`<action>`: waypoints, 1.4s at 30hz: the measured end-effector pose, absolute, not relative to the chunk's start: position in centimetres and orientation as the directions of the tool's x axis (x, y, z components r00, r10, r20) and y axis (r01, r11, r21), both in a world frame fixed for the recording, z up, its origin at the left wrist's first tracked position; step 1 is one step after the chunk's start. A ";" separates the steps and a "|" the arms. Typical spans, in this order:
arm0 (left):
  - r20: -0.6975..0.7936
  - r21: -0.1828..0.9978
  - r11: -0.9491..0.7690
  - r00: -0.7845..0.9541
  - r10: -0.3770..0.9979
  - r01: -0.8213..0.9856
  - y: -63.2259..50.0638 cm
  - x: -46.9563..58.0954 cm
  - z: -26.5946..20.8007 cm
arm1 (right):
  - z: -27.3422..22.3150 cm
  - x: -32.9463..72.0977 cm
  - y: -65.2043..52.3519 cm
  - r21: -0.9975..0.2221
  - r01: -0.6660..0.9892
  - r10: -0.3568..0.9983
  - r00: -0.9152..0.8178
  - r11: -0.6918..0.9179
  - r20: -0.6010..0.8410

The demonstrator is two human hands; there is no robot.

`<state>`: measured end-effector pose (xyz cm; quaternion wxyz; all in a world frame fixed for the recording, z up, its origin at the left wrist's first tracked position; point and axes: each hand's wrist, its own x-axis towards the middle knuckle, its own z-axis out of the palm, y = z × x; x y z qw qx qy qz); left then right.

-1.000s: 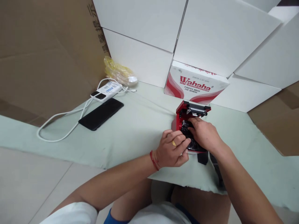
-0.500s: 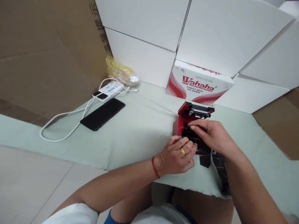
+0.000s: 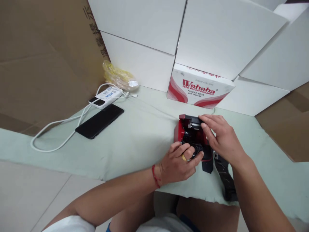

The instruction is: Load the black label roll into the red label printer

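A small red and black box-shaped device (image 3: 178,133) stands on the cloth with its hinged lid (image 3: 191,119) raised. A metal bar or roller runs along the lid's inner side, and dark, shiny material (image 3: 190,137) shows inside. My right hand (image 3: 220,135) pinches the lid's right end between thumb and fingers. Curled round the device's near left edge is my left hand (image 3: 181,161), its fingertips against the black part at the front; what lies under them is partly hidden. A black flap (image 3: 207,166) sticks out at the near side. Beside it lies a shiny black strip (image 3: 224,177).
Left on the pale green cloth (image 3: 140,135) lie a black phone (image 3: 100,120), a white power bank (image 3: 106,96) with a looped white cable (image 3: 51,149), and a yellowish plastic bag (image 3: 118,75). A Wahaha carton (image 3: 199,88) stands behind the device. Cardboard (image 3: 48,64) flanks the left.
My right hand has moved from inside the device up to its lid, which now leans further toward closing. My left hand stays at the front edge. The whole view has shifted slightly.
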<state>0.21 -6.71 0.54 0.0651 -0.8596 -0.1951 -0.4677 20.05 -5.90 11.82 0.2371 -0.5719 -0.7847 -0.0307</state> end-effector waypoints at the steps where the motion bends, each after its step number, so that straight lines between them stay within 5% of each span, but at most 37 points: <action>1: 0.830 0.068 -0.916 0.487 0.272 0.395 -6.8 0.3 0.5 | 11.8 20.1 -6.6 -0.213 0.908 0.877 -0.252 0.360 0.408; 17: 0.853 0.040 -0.911 0.461 0.245 0.411 -7.0 0.3 0.3 | 8.2 20.6 -10.7 -0.194 0.891 0.870 -0.319 0.411 0.377; 20: 0.861 0.128 -0.931 0.428 0.275 0.341 -6.6 0.0 0.2 | 7.8 20.5 -11.1 -0.211 0.898 0.886 -0.298 0.386 0.355; 23: 0.847 0.338 -0.911 0.344 0.404 0.238 -5.7 -0.6 0.2 | 7.2 20.2 -11.4 -0.195 0.897 0.880 -0.310 0.396 0.360; 27: 0.637 0.725 -0.680 0.272 0.722 0.108 -3.8 -1.3 0.2 | 6.1 19.9 -11.8 -0.127 0.909 0.849 -0.310 0.396 0.428; 30: 0.471 0.873 -0.486 0.340 0.814 -0.045 -2.4 -1.4 -0.2 | 5.8 20.0 -11.6 -0.109 0.915 0.848 -0.309 0.389 0.431; 42: 0.205 0.870 0.066 0.480 0.853 -0.489 -0.5 0.6 -1.6 | 6.3 16.8 -15.6 -0.205 0.844 0.804 -0.357 0.496 0.477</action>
